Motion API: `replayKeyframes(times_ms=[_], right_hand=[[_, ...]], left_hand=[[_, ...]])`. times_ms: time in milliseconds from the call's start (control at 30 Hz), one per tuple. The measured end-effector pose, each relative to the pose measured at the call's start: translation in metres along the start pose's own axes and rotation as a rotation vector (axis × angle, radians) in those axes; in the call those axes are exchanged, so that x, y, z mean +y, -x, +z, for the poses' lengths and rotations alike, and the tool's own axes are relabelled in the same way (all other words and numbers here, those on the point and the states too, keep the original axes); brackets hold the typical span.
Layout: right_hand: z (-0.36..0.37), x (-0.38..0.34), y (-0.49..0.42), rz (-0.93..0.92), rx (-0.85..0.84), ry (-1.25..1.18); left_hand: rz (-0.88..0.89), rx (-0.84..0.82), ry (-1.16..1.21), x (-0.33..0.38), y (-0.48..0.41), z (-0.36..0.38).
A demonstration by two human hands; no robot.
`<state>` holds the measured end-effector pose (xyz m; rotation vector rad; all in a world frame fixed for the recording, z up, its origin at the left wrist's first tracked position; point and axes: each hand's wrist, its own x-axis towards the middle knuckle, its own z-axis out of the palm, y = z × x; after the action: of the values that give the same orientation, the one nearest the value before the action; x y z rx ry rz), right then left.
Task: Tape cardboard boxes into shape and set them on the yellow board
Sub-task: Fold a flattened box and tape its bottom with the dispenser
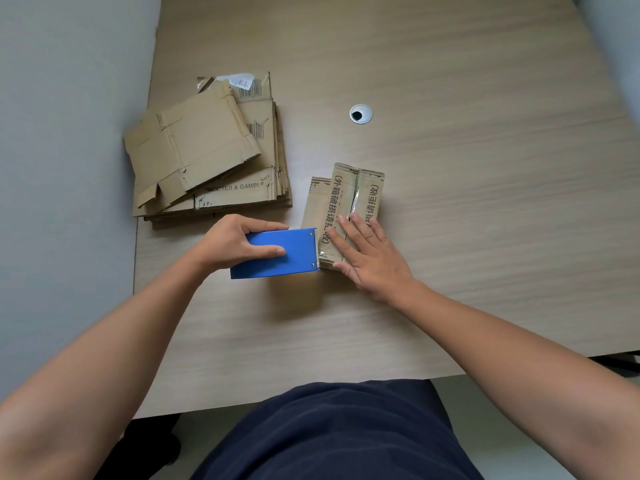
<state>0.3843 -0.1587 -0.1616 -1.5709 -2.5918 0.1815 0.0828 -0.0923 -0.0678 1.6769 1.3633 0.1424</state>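
Firstly, table (450, 237): light wood grain, fills most of the view, with its left edge beside a pale wall.
Dark garment (329, 434): the person's clothing, at the bottom of the view against the table's near edge.
Stack of flattened cardboard (194, 150): lies on the left part of the table, several sheets piled unevenly, the top one skewed. A lower sheet shows printed lettering.
Cardboard box (341, 199): lies just right of the stack, near the table's middle. It has dark printed characters on top and glossy tape along its centre seam.
Tape dispenser (277, 254): blue, with its toothed end touching the box's near left edge.
Right hand (370, 258): flat on the near end of the box, fingers straight and spread, pressing down and gripping nothing.
Left hand (235, 242): wrapped round the dispenser's rear, fingers curled over the top and thumb on the near face.
Cable grommet (361, 114): small grey ring with a dark hole, set in the tabletop beyond the box.
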Motion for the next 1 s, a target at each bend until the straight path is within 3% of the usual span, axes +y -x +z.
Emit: replayKeyframes(times_ms=[233, 400, 600, 1000], right_hand=[[-0.008, 0.036, -0.020, -0.180, -0.001, 0.143], [-0.016, 0.030, -0.026, -0.108, -0.127, 0.121], [-0.021, 0.016, -0.024, 0.023, -0.142, -0.037], [-0.023, 0.037, -0.032, -0.088, -0.218, 0.030]], left_hand=[[0.037, 0.007, 0.020, 0.010, -0.004, 0.004], [0.023, 0.024, 0.028, 0.008, -0.009, 0.007], [-0.013, 0.031, 0.071, 0.005, -0.009, 0.010], [-0.070, -0.076, 0.051, 0.002, -0.002, -0.019]])
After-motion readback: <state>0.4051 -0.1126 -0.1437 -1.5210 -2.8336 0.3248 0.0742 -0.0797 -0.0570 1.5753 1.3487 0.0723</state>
